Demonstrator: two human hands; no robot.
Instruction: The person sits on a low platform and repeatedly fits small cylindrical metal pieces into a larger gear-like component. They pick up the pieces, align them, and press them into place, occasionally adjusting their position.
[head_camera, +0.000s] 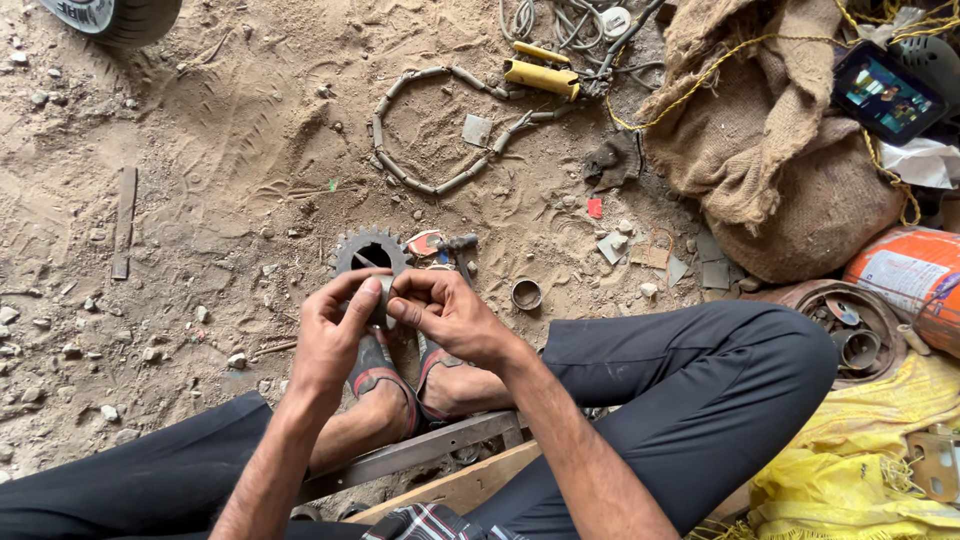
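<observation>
Over the sandy ground, the left hand (335, 325) and the right hand (445, 310) both pinch a small metal ring (383, 300) just above the toothed gear (370, 252), and it could slip from their fingertips into the sand.

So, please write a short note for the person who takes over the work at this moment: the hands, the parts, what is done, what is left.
Left hand and right hand: both pinch one small grey metal ring, held above the feet.
Toothed gear: lies flat on the sandy ground, just beyond the hands.
Second metal ring: on the ground, right of the hands.
Chain: lies loose, farther away.
Done: ring picked up.
Left: ring not yet on the gear; the pictures cannot show more.
</observation>
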